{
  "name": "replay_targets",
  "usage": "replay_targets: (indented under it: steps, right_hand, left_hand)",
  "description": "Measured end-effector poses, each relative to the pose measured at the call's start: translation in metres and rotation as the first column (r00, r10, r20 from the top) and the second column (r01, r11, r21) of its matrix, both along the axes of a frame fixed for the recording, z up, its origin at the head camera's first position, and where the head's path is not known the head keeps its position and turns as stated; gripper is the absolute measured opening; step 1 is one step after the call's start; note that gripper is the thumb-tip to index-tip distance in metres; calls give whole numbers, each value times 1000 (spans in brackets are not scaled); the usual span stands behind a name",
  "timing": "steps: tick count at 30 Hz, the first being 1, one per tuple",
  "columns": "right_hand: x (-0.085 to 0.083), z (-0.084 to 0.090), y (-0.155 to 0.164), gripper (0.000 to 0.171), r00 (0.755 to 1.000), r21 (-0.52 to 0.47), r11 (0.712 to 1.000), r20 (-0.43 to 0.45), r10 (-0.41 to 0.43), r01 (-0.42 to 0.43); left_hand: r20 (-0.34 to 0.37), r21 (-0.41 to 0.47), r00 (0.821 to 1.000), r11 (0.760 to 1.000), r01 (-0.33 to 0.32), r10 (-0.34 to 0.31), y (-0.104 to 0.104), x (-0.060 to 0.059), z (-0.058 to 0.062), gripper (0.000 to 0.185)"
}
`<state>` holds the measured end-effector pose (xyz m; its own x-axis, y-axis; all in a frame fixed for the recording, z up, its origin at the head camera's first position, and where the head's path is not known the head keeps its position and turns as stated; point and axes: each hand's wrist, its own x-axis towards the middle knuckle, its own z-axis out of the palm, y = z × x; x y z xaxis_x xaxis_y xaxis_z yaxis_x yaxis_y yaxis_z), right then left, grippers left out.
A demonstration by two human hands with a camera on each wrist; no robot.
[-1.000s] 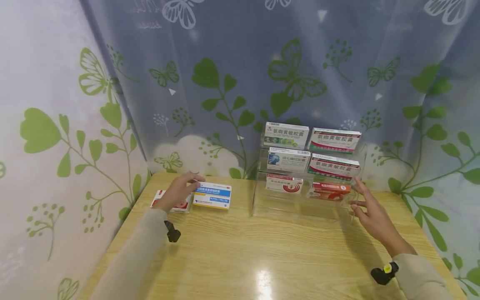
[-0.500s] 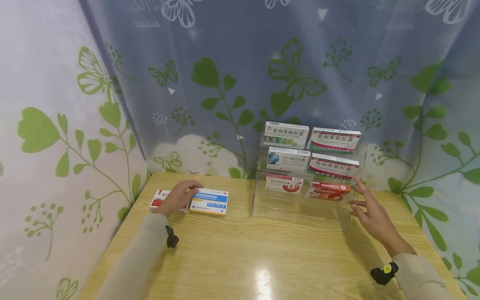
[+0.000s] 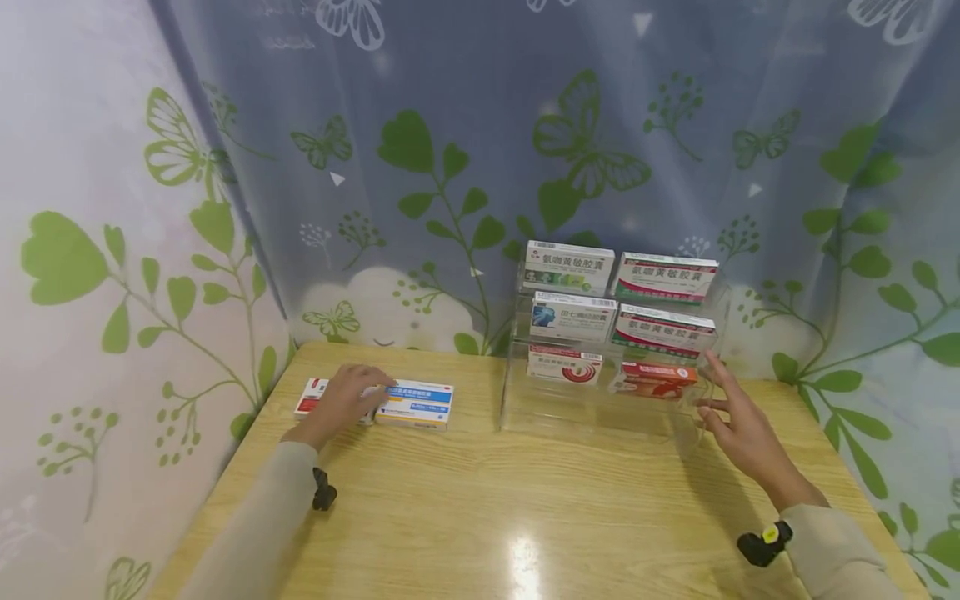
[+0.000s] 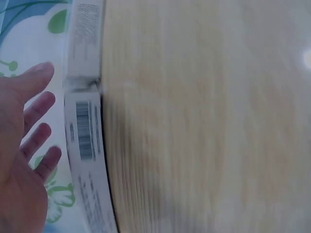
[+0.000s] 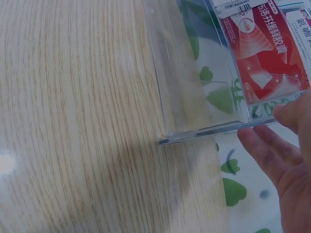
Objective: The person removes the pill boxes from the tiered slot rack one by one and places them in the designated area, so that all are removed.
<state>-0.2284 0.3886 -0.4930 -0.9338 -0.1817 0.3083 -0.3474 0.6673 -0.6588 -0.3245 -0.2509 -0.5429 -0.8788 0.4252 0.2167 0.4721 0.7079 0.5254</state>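
Note:
In the head view my left hand (image 3: 345, 404) hovers over two medicine boxes lying side by side at the table's back left. Its fingers overlap the left end of a blue-and-white box (image 3: 416, 406) and cover most of a red-and-white box (image 3: 311, 393). In the left wrist view the fingers are loosely spread beyond the boxes, nothing between them. My right hand (image 3: 746, 425) rests its fingertips against the right side of a clear acrylic display stand (image 5: 199, 133). The thumb lies near a red medicine box (image 5: 265, 58) in the stand's lowest filled tier.
Above the red box stand several more medicine boxes in tiers, among them a green-and-white one (image 3: 570, 268) and a blue-and-white one (image 3: 573, 318). A lower front tier of the stand shows bare. The wooden table (image 3: 480, 508) meets a patterned curtain (image 3: 465, 125) behind.
My left hand has slid the blue-and-white box left and toward me, against the red-and-white box, then loosened its fingers over them. The right hand stays at the stand.

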Motion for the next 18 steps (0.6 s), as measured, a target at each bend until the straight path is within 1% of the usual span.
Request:
replay_targets:
  steps: [3,4,7,12,18]
  right_hand:
    - [1,0,-1,97,1000,6,1000,1,-6,6]
    - [1,0,-1,97,1000,14,1000,0,-10,10]
    - [1,2,-1,98,1000,21,1000,3,-14,14]
    - [1,3,-2,98,1000,26,1000,15,-17,16]
    - [1,3,-2,99,999,34,999,25,-20,19]
  left_hand:
    - [-64,-128,997,991,36,-44,-6,6,-2,37]
    - [-64,-156,997,987,43,-54,-8,8,-2,40]
    - [-97,-222,991,972,74,-97,-12,11,-3,46]
    - [-129,-233,984,968,92,-125,-16,14,-4,49]
    - [-98,-255,987,962,99,-127,-22,18,-3,52]
